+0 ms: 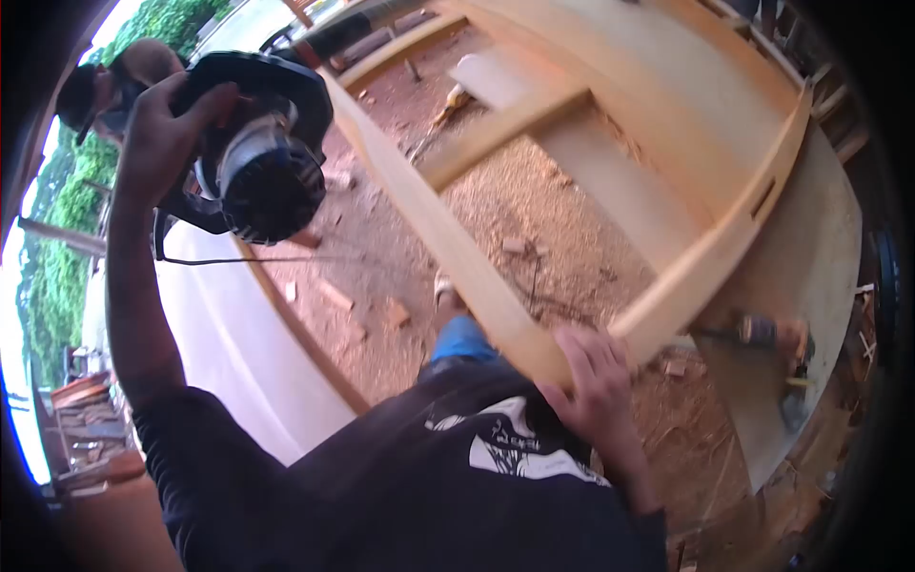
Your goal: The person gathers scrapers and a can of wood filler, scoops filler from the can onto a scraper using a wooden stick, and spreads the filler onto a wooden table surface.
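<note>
My left hand (167, 129) is raised at the upper left, its fingers wrapped round the handle of a black power tool (272, 181) with a round, vented motor housing. The tool is held in the air beside the long rail of a pale wooden frame (410, 191); its exact kind is unclear. A thin dark cord (205, 260) shows below it. Low in the view, my right hand (591, 381) grips the near corner of the frame, fingers curled over the wood. A cross rail (515, 133) joins the frame's sides.
Wood shavings (515, 200) and offcuts (334, 294) lie on the earth floor. A cordless drill (772, 332) rests on a board (829, 219) at the right. A pale panel (238, 334) stands at the left. Another person (119, 81) is at the upper left.
</note>
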Action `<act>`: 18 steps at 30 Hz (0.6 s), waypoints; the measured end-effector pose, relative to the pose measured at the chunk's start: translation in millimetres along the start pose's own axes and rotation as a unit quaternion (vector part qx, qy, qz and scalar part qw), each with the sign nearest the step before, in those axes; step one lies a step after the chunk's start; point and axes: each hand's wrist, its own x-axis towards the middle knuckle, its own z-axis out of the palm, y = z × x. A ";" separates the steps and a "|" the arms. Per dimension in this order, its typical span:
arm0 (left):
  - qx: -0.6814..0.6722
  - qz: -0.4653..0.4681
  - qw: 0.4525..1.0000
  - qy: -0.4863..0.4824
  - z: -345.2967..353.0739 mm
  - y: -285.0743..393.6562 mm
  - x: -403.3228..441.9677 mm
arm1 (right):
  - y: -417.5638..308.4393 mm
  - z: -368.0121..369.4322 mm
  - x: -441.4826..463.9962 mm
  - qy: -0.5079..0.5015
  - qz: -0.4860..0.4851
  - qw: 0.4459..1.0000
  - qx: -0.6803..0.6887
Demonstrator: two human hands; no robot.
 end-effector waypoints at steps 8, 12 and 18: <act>0.020 -0.222 0.963 0.152 -105.6 200.2 -211.4 | 4.6 -2.0 -15.9 -0.023 -0.082 0.995 -0.051; 0.080 -0.245 0.914 0.313 -137.0 245.5 -302.7 | 7.8 10.3 -15.8 -0.022 -0.093 0.991 -0.095; 0.066 -0.322 0.909 0.256 -128.1 316.9 -387.1 | 4.2 14.7 -16.7 -0.014 -0.085 0.986 -0.139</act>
